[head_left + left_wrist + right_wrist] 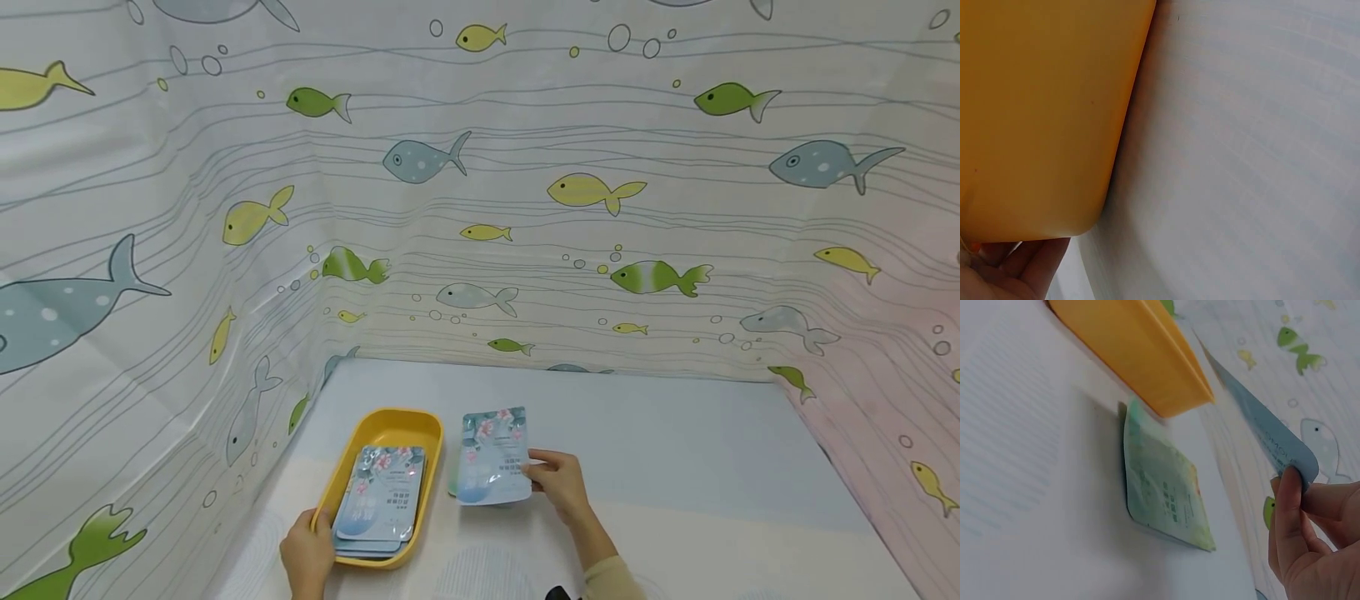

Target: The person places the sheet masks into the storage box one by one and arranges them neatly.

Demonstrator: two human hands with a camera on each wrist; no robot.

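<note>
My right hand pinches the edge of a light-blue flat packet printed with pink flowers, raised above the table. In the right wrist view that packet is seen nearly edge-on between thumb and fingers. Below it a green packet lies on the table, mostly hidden from the head view. A yellow tray stands to the left with several blue flowered packets stacked in it. My left hand grips the tray's near left rim; the left wrist view shows fingers against the yellow wall.
The pale table stretches out to the right of the packets. Fish-printed sheeting rises at the back and both sides, and the left sheet runs close beside the tray. A small black object shows at the bottom edge.
</note>
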